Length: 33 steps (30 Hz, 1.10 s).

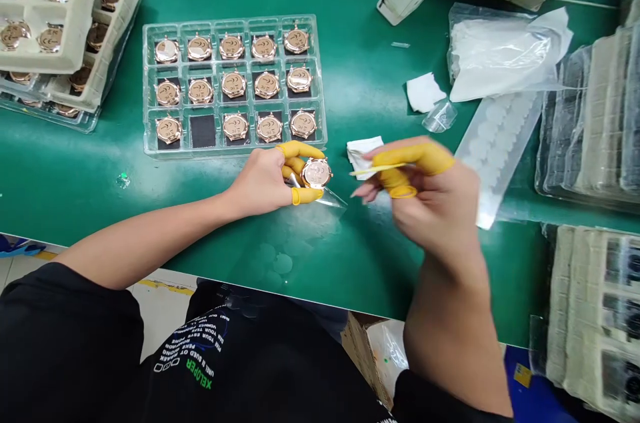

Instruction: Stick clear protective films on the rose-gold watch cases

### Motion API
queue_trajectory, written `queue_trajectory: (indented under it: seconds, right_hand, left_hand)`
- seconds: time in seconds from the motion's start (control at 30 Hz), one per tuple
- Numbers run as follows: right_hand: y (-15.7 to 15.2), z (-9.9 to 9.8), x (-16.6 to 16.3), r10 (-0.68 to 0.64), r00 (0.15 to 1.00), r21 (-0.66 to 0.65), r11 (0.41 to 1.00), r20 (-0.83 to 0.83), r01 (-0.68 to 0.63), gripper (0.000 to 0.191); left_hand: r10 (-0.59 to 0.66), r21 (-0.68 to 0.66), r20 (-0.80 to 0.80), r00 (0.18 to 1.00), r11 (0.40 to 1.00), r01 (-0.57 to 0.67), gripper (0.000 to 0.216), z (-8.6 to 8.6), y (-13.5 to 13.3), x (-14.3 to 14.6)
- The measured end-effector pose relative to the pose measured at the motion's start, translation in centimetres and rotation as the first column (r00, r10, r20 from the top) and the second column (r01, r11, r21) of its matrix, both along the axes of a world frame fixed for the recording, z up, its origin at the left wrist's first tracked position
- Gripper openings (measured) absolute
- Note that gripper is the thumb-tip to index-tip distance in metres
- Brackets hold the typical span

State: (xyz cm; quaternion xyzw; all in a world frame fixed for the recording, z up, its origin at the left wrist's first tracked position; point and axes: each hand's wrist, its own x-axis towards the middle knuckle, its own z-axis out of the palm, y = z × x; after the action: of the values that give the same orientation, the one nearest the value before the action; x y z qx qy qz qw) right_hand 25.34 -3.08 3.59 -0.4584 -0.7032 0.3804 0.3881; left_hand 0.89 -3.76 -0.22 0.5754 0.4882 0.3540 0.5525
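My left hand (280, 179), in yellow finger cots, grips a rose-gold watch case (317, 173) by its edge, the marked back facing up. A piece of clear film (331, 200) shows just under it. To the right, my right hand (425, 183) pinches a thin yellow stick (379, 169); its tip points toward the watch case but stays apart from it. Behind my left hand lies a clear plastic tray (235, 151) of similar watch cases, backs up. One front-row compartment holds only its dark pad (203, 131).
Stacked trays of watch cases (60, 66) stand at the left. A folded white cloth (364, 155) lies by my right hand. Farther right are a strip of round white stickers (505, 143), a bag of white sheets (505, 53), stacked clear trays (590, 123) and more trays (570, 303).
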Motion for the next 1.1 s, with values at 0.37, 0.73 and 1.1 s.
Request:
queue_trajectory:
  seconds: [0.37,0.73,1.1]
  right_hand:
    - [-0.3,-3.1,-4.0,-0.177,0.954,0.648,0.761,0.240,-0.022,0.034]
    - [-1.7,-2.7,-4.1,-0.146,0.924,0.648,0.750,0.355,-0.130,0.040]
    - [-0.8,-3.5,-4.3,-0.127,0.963,0.704,0.705,0.239,-0.082,0.050]
  left_hand:
    - [0.020,-0.043,0.051,0.998,0.999,-0.018,0.056,0.0,-0.3,0.2]
    - [0.022,-0.018,-0.007,1.000,1.000,-0.022,0.054,0.0,-0.6,0.2]
    - [0.038,-0.028,0.014,0.999,0.999,-0.037,0.052,0.4,-0.3,0.3]
